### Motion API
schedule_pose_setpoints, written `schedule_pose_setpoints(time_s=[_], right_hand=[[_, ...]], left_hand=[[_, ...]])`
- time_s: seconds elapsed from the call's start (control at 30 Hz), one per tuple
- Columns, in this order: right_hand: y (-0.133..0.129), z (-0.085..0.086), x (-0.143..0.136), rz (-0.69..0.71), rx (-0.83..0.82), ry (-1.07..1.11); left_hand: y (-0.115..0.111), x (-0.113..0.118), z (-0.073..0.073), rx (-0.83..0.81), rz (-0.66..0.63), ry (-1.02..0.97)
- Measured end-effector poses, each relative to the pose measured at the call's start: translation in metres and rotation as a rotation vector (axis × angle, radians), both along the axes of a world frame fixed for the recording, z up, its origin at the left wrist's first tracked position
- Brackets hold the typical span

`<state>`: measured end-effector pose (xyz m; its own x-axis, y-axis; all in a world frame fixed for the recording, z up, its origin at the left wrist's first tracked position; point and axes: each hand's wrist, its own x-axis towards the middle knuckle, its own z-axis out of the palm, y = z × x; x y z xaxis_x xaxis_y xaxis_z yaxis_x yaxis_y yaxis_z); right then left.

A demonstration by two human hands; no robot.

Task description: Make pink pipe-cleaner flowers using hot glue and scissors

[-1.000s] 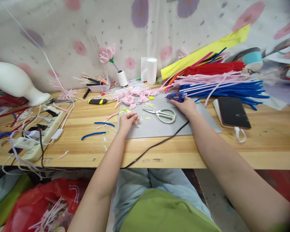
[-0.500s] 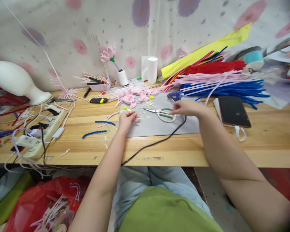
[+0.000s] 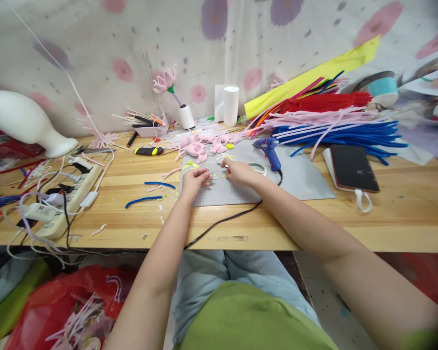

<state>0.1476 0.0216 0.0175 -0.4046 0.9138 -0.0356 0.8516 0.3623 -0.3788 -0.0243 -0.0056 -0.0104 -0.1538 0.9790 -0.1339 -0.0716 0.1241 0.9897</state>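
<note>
The left hand [image 3: 196,183] is bent with fingertips drawn close together over the grey mat [image 3: 302,182]; whether anything is pinched there cannot be made out. The right hand [image 3: 237,172] is curled over the scissors [image 3: 264,169], of which one handle loop is seen at three o'clock; whether they are gripped cannot be told. The glue gun [image 3: 272,156] is laid at two o'clock from that hand, its cord [image 3: 222,223] partly hidden by the right forearm [image 3: 295,209].

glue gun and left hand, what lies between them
In the head view, the right hand and partly hidden scissors come between the glue gun and left hand, with gray mat beneath.
</note>
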Motion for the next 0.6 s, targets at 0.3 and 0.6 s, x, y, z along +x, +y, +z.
schedule_pose_setpoints(time_s=[0.3,0.6], right_hand=[[0.007,-0.021,0.0,-0.03,-0.035,0.48],[-0.001,-0.025,-0.004,0.044,0.114,0.309]], left_hand=[[0.001,0.001,-0.004,0.022,-0.024,0.025],[0.001,0.003,-0.003,0.015,-0.026,-0.003]])
